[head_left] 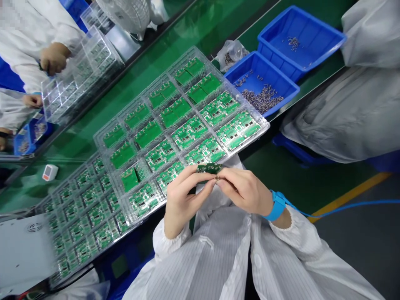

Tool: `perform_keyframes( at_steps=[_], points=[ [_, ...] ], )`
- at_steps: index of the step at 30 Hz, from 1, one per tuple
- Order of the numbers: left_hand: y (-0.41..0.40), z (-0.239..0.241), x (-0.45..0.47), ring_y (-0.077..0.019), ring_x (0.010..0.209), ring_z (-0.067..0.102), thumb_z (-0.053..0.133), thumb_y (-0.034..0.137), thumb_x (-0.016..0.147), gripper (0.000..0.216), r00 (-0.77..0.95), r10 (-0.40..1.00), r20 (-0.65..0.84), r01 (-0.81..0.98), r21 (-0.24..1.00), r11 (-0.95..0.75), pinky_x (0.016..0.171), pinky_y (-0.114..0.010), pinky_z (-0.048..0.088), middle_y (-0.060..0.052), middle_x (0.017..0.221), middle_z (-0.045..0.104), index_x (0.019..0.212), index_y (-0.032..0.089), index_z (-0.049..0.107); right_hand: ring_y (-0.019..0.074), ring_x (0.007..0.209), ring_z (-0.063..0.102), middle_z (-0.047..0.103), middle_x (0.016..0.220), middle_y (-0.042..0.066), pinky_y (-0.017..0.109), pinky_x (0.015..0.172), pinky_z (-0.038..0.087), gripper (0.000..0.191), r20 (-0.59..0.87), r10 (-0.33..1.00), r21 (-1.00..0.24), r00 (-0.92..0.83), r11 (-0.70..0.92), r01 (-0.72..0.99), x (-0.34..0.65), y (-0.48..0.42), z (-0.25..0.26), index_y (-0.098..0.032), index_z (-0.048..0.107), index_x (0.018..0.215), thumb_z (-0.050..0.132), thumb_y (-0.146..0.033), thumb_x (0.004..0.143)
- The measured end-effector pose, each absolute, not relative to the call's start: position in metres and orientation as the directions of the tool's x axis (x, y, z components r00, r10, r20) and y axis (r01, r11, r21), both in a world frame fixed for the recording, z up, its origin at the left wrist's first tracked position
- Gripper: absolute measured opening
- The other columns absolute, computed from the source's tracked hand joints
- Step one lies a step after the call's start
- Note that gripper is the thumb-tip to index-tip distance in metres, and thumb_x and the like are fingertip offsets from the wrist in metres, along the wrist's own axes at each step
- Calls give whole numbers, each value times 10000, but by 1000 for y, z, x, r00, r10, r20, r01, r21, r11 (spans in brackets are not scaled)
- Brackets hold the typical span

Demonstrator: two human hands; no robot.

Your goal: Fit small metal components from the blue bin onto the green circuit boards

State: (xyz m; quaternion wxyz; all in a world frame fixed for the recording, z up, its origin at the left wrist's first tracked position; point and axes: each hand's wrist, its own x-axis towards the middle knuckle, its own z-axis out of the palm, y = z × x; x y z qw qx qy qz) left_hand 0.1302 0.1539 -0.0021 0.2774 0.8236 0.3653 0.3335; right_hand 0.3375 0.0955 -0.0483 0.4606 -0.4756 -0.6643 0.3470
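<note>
My left hand (pixel 181 198) and my right hand (pixel 245 189) meet in front of my chest, both pinched on a small green circuit board (pixel 208 168). A tiny metal part sits at my right fingertips under the board. A blue strap (pixel 276 205) with a blue cord circles my right wrist. Just beyond my hands lies a clear plastic tray (pixel 264 125) filled with green circuit boards (pixel 189 131). A second such tray (pixel 46 200) lies lower left, partly under the first.
Two blue bins hold small metal parts: the near bin (pixel 292 89) and the far bin (pixel 339 39). A person in white across the green bench handles a stack of empty clear trays (pixel 78 75). A white-clad person stands at right. A fan (pixel 125 12) stands at top.
</note>
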Motion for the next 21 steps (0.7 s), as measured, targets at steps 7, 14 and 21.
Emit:
perform_keyframes(
  at_steps=[7, 14, 21],
  points=[
    [156, -2, 130, -205, 991, 828, 853, 187, 1051, 92, 528, 792, 308, 359, 764, -536, 898, -351, 675, -40, 1070, 867, 1112, 257, 850, 132, 613, 491, 586, 751, -46, 297, 608, 382, 227, 247, 959, -935, -138, 273, 226, 340, 95, -50, -250, 610, 980, 570, -294, 1199],
    [156, -2, 130, -192, 990, 810, 858, 186, 1050, 81, 537, 784, 311, 387, 735, -557, 916, -341, 661, -30, 1045, 850, 1098, 246, 832, 190, 725, 631, 740, 850, 34, 348, 672, 460, 221, 459, 884, -748, -87, 437, 499, 335, 94, -54, -239, 689, 1064, 520, -246, 1204],
    [155, -3, 132, -173, 977, 789, 832, 131, 1051, 105, 527, 784, 327, 404, 715, -570, 925, -319, 648, -13, 986, 825, 1076, 231, 815, 195, 720, 658, 739, 823, 40, 358, 656, 478, 203, 538, 839, -638, -80, 468, 611, 333, 92, -50, -223, 726, 1080, 567, -237, 1204]
  ],
)
